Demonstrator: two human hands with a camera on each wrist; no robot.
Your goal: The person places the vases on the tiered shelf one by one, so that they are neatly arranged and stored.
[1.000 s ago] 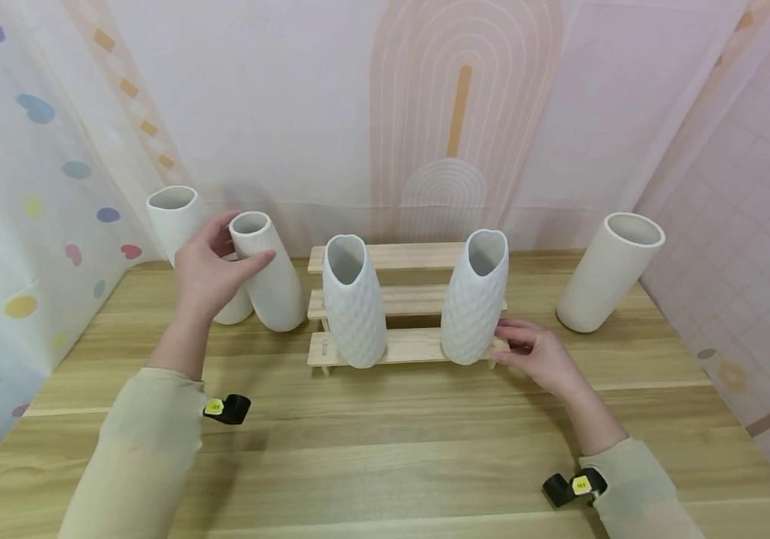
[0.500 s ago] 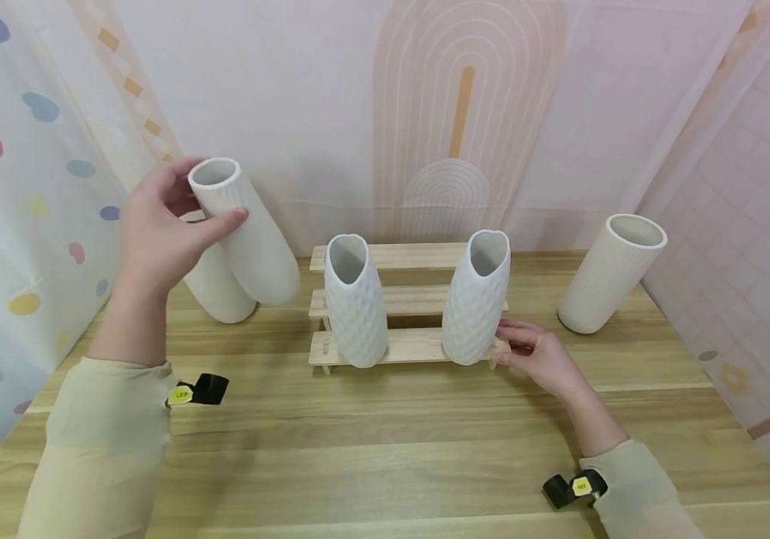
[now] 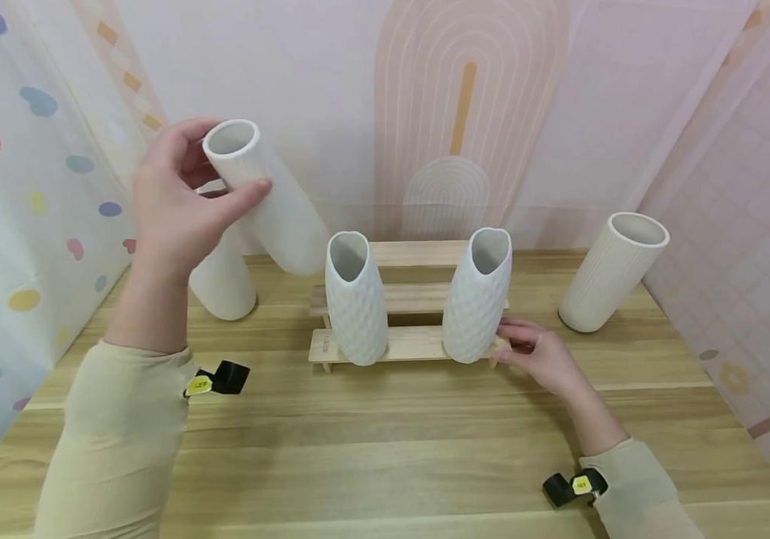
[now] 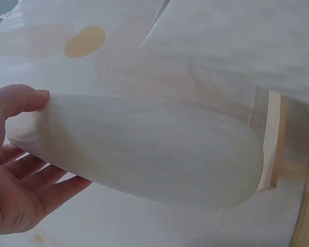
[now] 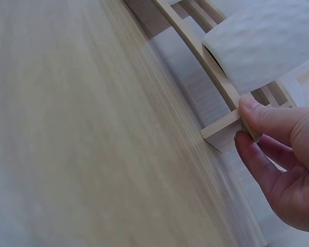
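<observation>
My left hand (image 3: 179,198) grips a white ribbed vase (image 3: 283,213) near its rim, thumb on one side and fingers on the other. The vase is tilted in the air, its base close to the left end of the wooden tiered rack (image 3: 414,343). In the left wrist view this vase (image 4: 154,149) spans the middle, blurred. My right hand (image 3: 539,358) pinches the right end of the rack's lowest step; the right wrist view shows thumb and fingers on the board's end (image 5: 251,126). Two white dimpled vases (image 3: 358,314) (image 3: 475,307) stand on that lowest step.
Behind my left hand, partly hidden, stands another white vase (image 3: 224,281). A ribbed white vase (image 3: 610,273) is at the right of the wooden table (image 3: 385,457). Patterned curtains (image 3: 290,67) hang along the back and both sides.
My left hand has lifted the ribbed vase off the table, first up and leftward, then back to the right toward the rack. The right hand keeps its place on the rack.
</observation>
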